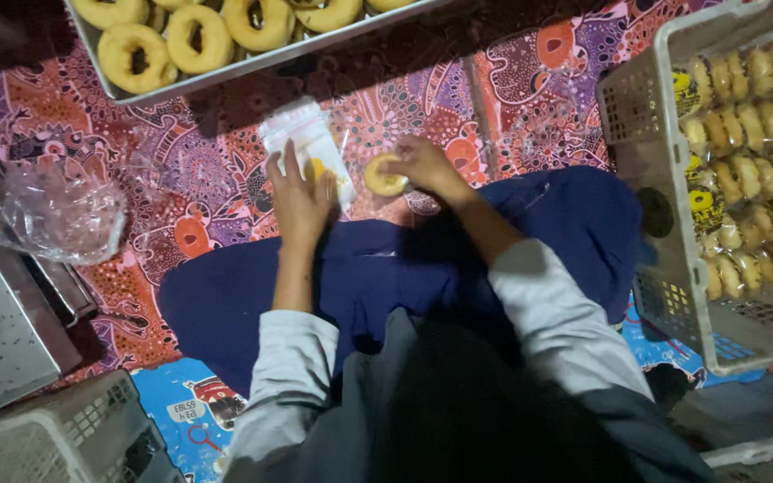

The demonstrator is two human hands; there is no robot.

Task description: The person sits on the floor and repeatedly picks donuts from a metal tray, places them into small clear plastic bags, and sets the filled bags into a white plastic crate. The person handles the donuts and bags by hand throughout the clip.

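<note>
On a patterned floor mat (pixel 225 170), just past the seated person's knees, the right hand (pixel 424 166) curls its fingers around a single ring doughnut (pixel 385 176) while the left hand (pixel 301 199) lies flat, fingers together, pinning a small clear plastic bag (pixel 308 143). That thin bag looks apt to slip or fold shut under the palm, and the soft doughnut could dent in a tight grip. Beyond the hands, a metal tray (pixel 252 63) carries bare doughnuts in rows; a white plastic crate (pixel 664 268) to the right holds rows of bagged ones. A loose crumpled bag (pixel 60 213) lies at left, and a second crate (pixel 64 438) is near the left elbow, its contents hidden.
</note>
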